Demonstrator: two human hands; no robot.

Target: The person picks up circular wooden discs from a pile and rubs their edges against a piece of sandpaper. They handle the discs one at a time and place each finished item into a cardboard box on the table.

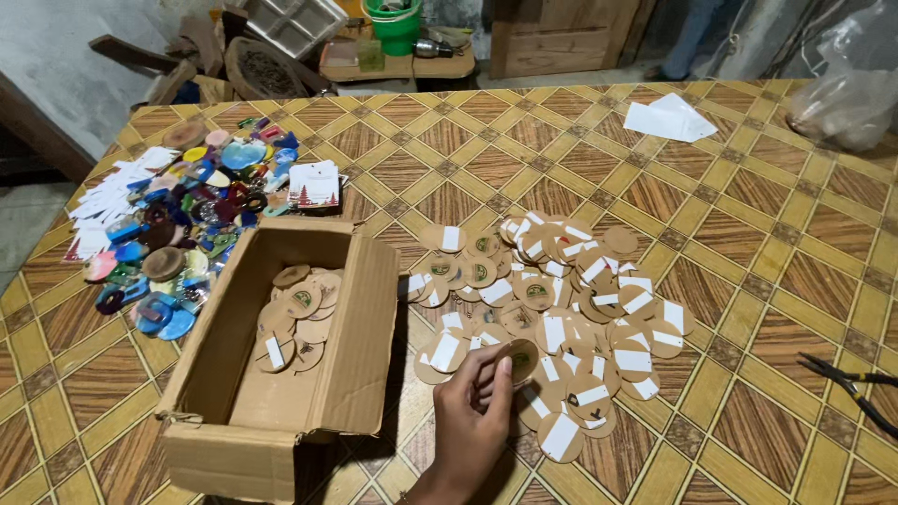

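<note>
One hand (475, 407) comes up from the bottom edge, fingers curled, pinching a round brown cardboard disc (521, 359) by its rim at the near edge of the spread of discs (552, 299) on the patterned bench (748, 281). Which hand it is cannot be told; no other shows. Just left stands the open cardboard box (281, 365), a few discs lying inside. Beyond it sits a heap of colourful trinkets (187, 234). Black pliers (856, 388) lie far right, well apart.
</note>
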